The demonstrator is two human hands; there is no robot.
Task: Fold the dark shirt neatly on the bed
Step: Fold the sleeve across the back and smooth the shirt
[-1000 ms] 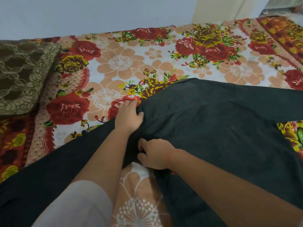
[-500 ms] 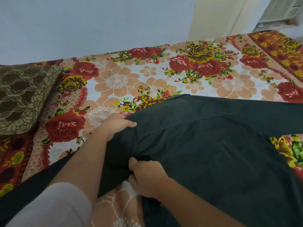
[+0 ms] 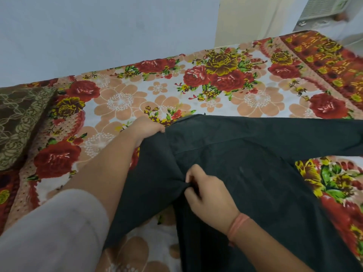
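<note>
Floral bedsheet [image 3: 125,99] lies under the dark shirt [image 3: 255,163]. Left hand [image 3: 146,128] grips its far edge (fingers curled); right hand [image 3: 208,195] pinches a fold nearer.

We are in a home bedroom: a bed [image 3: 324,55] spread with a rose-printed sheet [image 3: 121,101] runs along a plain pale wall [image 3: 98,36], a brown patterned pillow [image 3: 19,122] lies at its left end, and a blurred white vented unit [image 3: 322,10] sits past its far right corner.
</note>
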